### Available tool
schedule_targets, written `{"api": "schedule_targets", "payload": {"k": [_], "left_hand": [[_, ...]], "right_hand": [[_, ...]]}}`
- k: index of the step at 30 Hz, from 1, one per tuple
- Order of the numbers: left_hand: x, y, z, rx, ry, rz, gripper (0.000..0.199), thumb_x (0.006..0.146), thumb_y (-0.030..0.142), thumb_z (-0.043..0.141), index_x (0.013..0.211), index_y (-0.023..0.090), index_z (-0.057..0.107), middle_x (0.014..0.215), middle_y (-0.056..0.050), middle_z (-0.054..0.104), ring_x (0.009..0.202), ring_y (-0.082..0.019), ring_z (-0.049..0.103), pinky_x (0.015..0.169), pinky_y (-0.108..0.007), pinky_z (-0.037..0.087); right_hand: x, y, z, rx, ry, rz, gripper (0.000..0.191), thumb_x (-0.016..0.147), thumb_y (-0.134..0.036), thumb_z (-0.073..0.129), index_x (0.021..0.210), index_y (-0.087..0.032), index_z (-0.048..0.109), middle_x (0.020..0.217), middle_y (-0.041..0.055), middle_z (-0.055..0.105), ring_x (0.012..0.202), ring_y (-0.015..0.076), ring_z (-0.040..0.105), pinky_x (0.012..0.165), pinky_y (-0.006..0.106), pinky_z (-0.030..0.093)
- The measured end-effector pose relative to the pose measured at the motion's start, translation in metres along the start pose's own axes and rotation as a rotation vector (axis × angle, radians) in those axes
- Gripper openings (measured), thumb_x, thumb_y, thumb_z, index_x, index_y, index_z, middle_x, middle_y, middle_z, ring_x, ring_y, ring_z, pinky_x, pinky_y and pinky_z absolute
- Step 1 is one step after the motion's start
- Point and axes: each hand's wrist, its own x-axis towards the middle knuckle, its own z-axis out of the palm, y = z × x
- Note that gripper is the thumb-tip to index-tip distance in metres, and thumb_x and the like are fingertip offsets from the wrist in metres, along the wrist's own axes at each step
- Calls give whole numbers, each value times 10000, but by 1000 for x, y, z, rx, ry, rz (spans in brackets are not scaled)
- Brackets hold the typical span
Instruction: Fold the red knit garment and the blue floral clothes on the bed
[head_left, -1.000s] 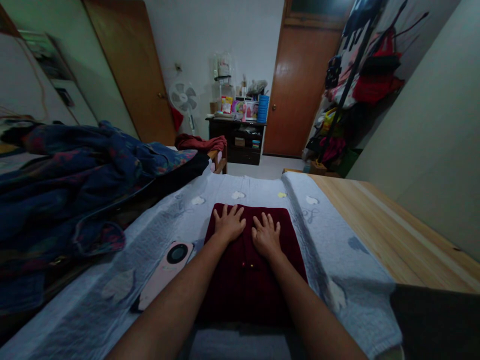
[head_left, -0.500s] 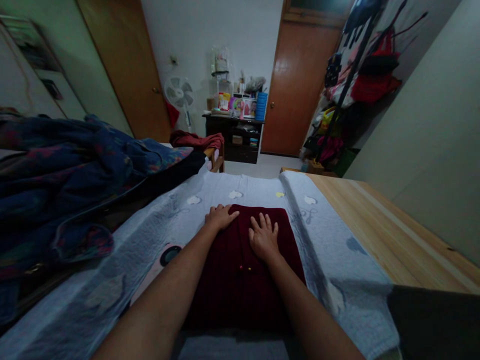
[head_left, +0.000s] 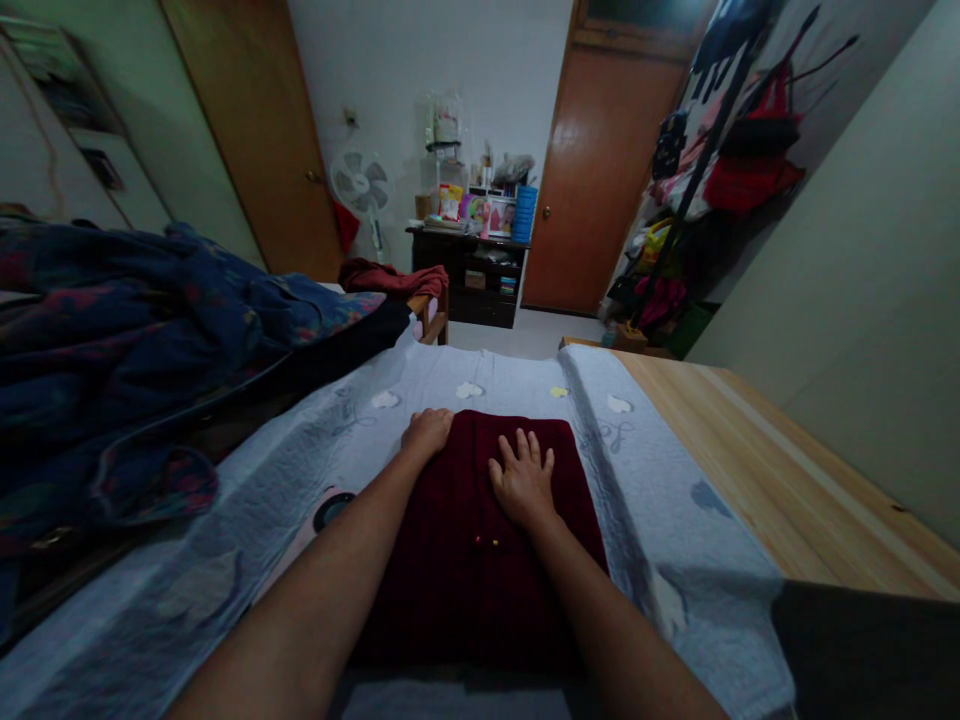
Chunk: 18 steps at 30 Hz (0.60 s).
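A dark red folded garment (head_left: 457,590) with two small shiny buttons lies flat on the light blue patterned cloth (head_left: 517,375). My right hand (head_left: 523,478) rests palm down on its upper right part, fingers spread. At the garment's upper left edge is my left hand (head_left: 429,432), its fingers close together and bent over the edge; whether they grip the fabric is hidden. Partly behind my left forearm, a pink object with a dark round part (head_left: 334,510) lies on the cloth.
Blue floral clothing (head_left: 165,330) is heaped at the left. Bare wooden board (head_left: 712,420) extends along the right. Further back are a reddish cloth (head_left: 394,278), a white fan (head_left: 362,185), a dark cabinet (head_left: 469,310) and hanging bags (head_left: 750,175).
My left hand has slid slightly left to the garment's edge, and its fingers have drawn together. My right hand stays spread on the garment, nearly unmoved.
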Motion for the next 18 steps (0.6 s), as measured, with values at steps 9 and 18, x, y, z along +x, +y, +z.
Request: {"api": "schedule_targets", "payload": {"k": [9,18], "left_hand": [[-40,17,-16,-45,398,-4,422,906,208,391,1290,219,565,1472,-82,441,1355,-262,359,1116,-448,290],[-61,41,-8,-72,-73,451,458,971,326,311,1407,294,450,1507,0,427,1434,-202,279,1178,-478,188]], "right_hand": [[-1,-1,0,2,21,1,547,962,-483,342,1461,-266,399,1585,111,236,1469,300,108,1129,586,55],[-3,-1,0,-16,13,1,545,964,-463,335,1470,-268,384,1588,106,229,1470,290,111,1128,584,60]]}}
